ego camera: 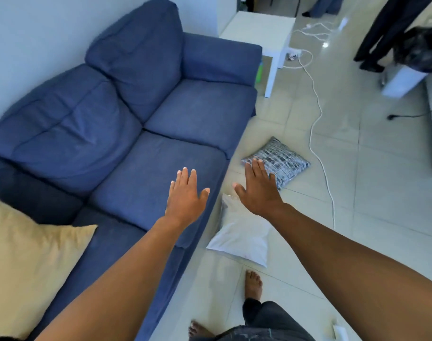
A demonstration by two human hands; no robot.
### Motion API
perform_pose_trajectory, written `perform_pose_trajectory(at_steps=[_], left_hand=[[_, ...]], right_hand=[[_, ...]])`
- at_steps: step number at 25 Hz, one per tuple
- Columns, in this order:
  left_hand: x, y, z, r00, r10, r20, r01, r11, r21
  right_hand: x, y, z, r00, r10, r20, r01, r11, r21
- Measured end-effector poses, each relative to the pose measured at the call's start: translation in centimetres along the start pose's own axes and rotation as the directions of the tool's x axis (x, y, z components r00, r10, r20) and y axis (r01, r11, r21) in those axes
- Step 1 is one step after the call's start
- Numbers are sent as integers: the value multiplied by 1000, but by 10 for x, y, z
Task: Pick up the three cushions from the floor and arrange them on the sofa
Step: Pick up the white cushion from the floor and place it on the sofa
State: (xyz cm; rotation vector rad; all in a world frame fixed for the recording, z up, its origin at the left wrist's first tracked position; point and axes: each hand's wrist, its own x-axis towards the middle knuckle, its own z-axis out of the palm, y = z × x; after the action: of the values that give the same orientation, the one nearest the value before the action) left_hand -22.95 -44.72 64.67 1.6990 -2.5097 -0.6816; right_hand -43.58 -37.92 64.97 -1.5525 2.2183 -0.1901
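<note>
A blue sofa [126, 134] fills the left of the view. A cream cushion [25, 262] rests on its near left end. On the tiled floor beside the sofa's front lie a plain white cushion [242, 239] and, farther off, a grey patterned cushion [284, 161]. My left hand [185, 195] hovers flat and open over the sofa seat's front edge, holding nothing. My right hand [258, 190] is stretched out open above the floor, covering the near corners of both floor cushions; contact with either cannot be told.
A white side table [259, 33] stands past the sofa's far arm. A white cable [318, 124] snakes across the floor right of the grey cushion. Another person's legs [387, 33] and a dark bag on a white box [404, 80] are at top right. My bare feet [253, 284] are near the white cushion.
</note>
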Motion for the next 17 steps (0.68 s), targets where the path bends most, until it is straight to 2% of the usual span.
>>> perform_pose_trajectory(at_steps=[7, 13, 17], left_hand=[[58, 46, 79, 984, -42, 171, 34, 998, 51], [110, 25, 167, 944, -105, 314, 88, 994, 69], [156, -5, 253, 907, -146, 395, 120, 989, 90]], right_hand=[[35, 103, 37, 989, 110, 100, -116, 992, 47], [81, 153, 116, 952, 232, 201, -254, 963, 89], [125, 192, 197, 921, 294, 254, -320, 945, 67]])
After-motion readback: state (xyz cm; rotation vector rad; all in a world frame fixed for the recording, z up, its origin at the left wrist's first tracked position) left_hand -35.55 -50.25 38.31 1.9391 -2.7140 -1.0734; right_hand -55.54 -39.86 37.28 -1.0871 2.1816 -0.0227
